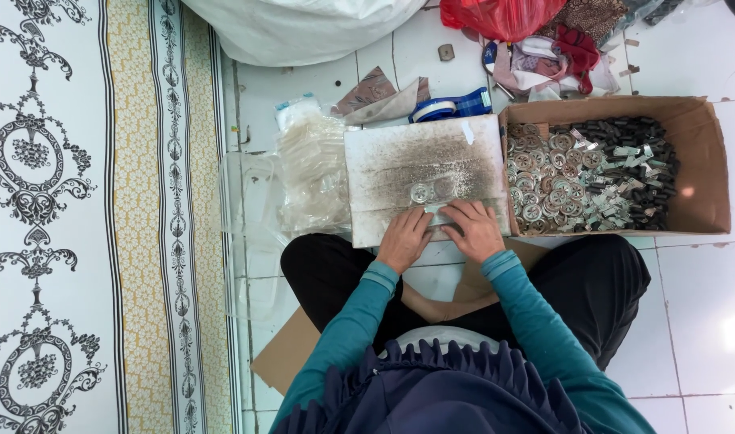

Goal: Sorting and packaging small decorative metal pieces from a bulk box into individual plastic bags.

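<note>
I sit cross-legged on a tiled floor with a worn white board (400, 161) in front of my knees. My left hand (404, 239) and my right hand (473, 231) press together on a small clear plastic packet (436, 212) at the board's near edge. Two round silvery buttons (430, 191) lie on the board just beyond my fingers. To the right, an open cardboard box (701, 169) holds several silvery buttons and dark small parts.
A pile of clear plastic bags (313, 173) lies left of the board. A blue tape dispenser (452, 107), cloth scraps and a red bag (500, 16) sit beyond it. A large white sack (295, 28) is at the top. A patterned mat (78, 217) covers the left.
</note>
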